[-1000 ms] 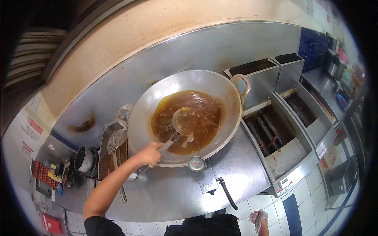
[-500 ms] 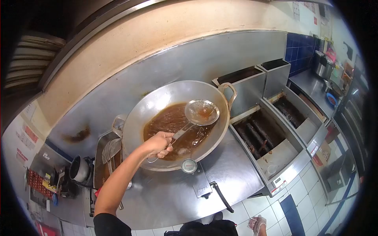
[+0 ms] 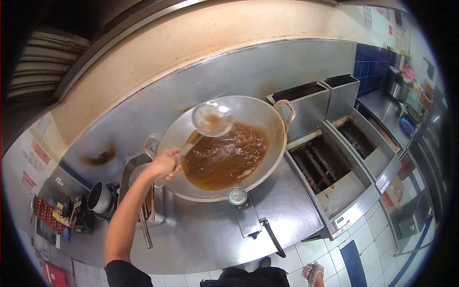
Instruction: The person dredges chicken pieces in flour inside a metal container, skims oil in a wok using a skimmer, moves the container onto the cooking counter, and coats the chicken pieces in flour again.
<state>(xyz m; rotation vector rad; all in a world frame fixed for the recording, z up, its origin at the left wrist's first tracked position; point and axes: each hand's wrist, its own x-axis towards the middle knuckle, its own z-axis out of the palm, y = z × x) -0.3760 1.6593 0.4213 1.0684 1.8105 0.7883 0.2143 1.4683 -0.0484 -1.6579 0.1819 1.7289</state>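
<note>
My left hand point(image 3: 166, 165) is closed around the handle of a round mesh strainer point(image 3: 213, 119), which is smeared by motion. Small orange-brown bits show in its mesh. The strainer hangs over the back left part of a large metal wok point(image 3: 260, 112), above brown oil point(image 3: 224, 158) with a rippled surface. Low in the view, apart from the wok, my right hand point(image 3: 313, 273) wears a clear plastic glove. Its fingers look curled, and I cannot make out whether anything is in them.
A dial thermometer point(image 3: 237, 195) sits at the wok's front rim. Deep fryers point(image 3: 330, 167) stand to the right. Left of the wok, a metal tray point(image 3: 158, 210) holds another strainer with a long handle point(image 3: 145, 227). A dark pot point(image 3: 99, 197) and a red egg tray point(image 3: 48, 213) lie farther left.
My left hand has swept the strainer from the right side of the wok to its back left. The oil's surface now looks more stirred. My right hand has hardly moved.
</note>
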